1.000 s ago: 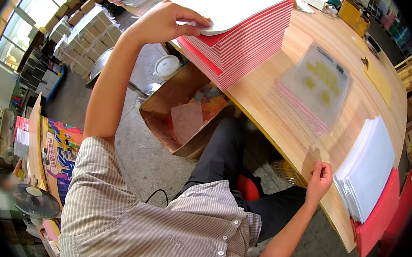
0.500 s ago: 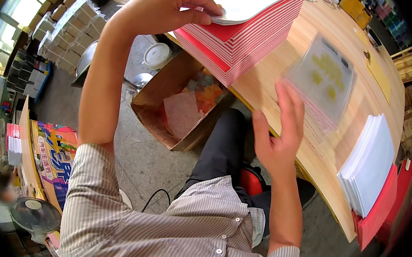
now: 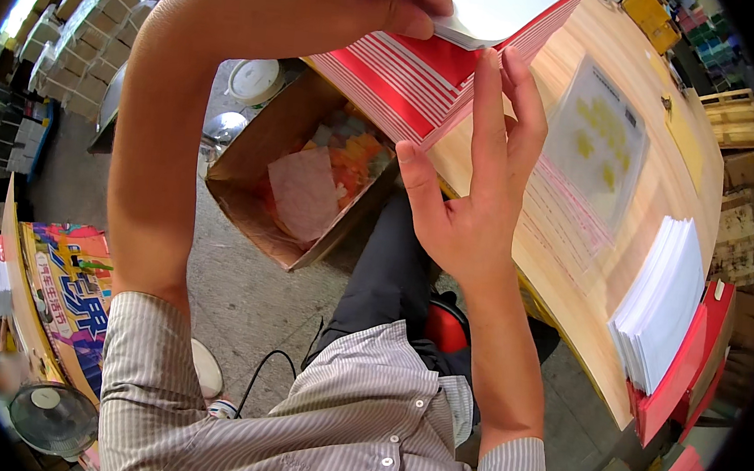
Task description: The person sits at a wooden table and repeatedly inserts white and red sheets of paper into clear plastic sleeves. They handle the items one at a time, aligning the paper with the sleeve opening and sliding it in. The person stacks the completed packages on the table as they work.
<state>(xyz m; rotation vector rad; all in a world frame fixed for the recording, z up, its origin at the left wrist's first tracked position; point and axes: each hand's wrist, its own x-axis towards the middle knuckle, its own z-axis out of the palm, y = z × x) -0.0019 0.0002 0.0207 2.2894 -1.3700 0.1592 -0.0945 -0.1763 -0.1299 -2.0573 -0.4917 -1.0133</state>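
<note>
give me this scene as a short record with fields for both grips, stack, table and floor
left grip: pinching the edge of white top sheets
right grip: open, at the stack's near corner; contact unclear
stack: red-and-white paper stack with striped edges, on the table
table: pale wooden table, with clear plastic bag with yellow markings and white paper stack
floor: brown cardboard box holding paper scraps

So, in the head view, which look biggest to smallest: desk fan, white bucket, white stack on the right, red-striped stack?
1. Red-striped stack, though partly hidden and cut off
2. White stack
3. Desk fan
4. White bucket
</note>
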